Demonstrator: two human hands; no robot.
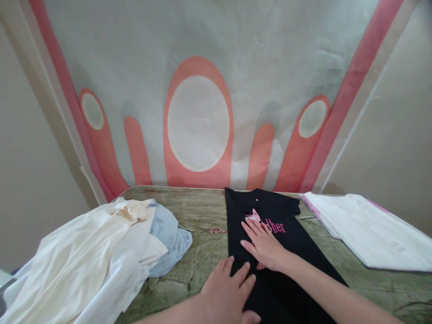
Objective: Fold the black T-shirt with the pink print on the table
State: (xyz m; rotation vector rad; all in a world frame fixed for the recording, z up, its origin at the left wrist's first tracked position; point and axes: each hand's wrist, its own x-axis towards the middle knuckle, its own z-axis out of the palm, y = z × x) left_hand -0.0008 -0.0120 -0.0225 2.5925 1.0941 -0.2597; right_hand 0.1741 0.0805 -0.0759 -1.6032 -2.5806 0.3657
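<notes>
A black T-shirt (pixel 297 252) with pink lettering lies folded lengthwise on the table, running from the far edge toward me. My right hand (pixel 263 245) rests flat and open on its middle, fingers stretched toward the pink print. My left hand (pixel 227 290) lies open with spread fingers on the shirt's left edge, nearer to me, partly on the table top.
A greenish marbled table (pixel 205 216) stands against a grey wall hanging with coral shapes. A heap of cream and white garments (pixel 84 261) with a light blue one (pixel 168 236) fills the left. A folded white garment (pixel 374 229) lies at the right.
</notes>
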